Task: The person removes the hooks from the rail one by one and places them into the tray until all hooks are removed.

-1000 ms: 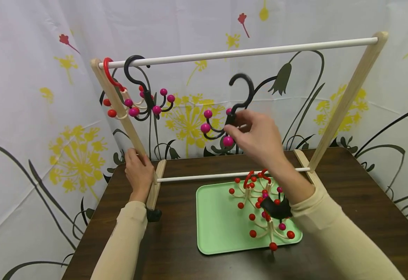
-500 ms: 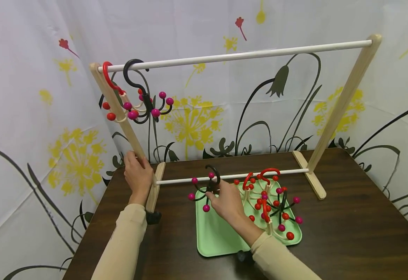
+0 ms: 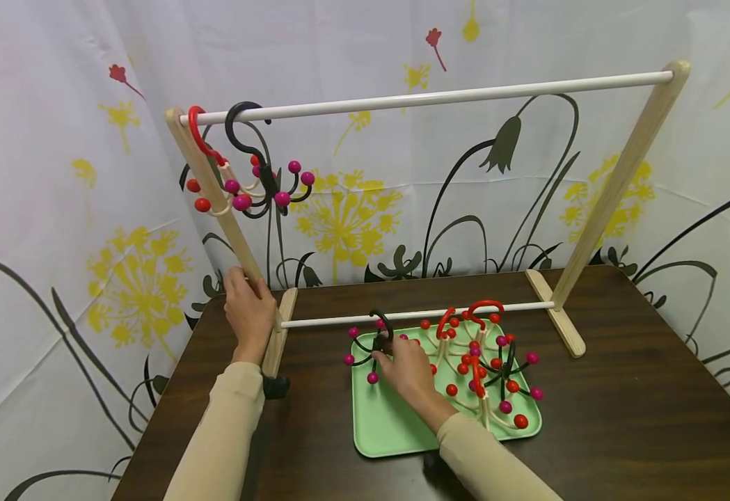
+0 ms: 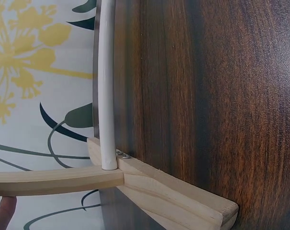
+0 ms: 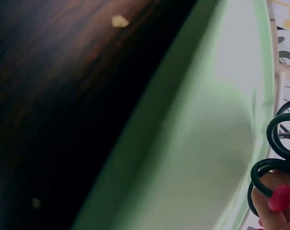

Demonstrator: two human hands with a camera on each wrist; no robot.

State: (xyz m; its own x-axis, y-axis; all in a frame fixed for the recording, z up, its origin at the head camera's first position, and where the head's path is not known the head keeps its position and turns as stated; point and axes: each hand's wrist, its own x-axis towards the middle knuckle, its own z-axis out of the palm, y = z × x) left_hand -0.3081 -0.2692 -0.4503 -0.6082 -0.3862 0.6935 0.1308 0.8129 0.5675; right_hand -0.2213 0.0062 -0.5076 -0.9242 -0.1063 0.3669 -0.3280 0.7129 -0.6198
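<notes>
My left hand (image 3: pixel 248 313) grips the lower part of the wooden rack's left post (image 3: pixel 234 236); the left wrist view catches only a finger (image 4: pixel 2 214) beside the wood. Over the back left part of the green tray (image 3: pixel 396 428), my right hand (image 3: pixel 410 372) holds a black multi-arm hanger (image 3: pixel 378 342) by its stem, hook upward. Its pink ball tips (image 5: pixel 280 198) and curled arms show at the right wrist view's edge. Whether its arms touch the tray is hard to tell. Beside it stand red-hooked hangers (image 3: pixel 479 379) and another black hanger (image 3: pixel 506 372).
A red-hooked hanger (image 3: pixel 197 132) and a black hanger (image 3: pixel 266 177) hang at the left end of the rack's white top rod (image 3: pixel 433 99). A lower white rod (image 3: pixel 333 321) runs behind the tray. The dark wooden table (image 3: pixel 646 417) meets a patterned curtain (image 3: pixel 365 42).
My right hand has brought the black hanger down from below the top rod to the tray's back left, then slightly lower and right. My left hand keeps its grip on the post.
</notes>
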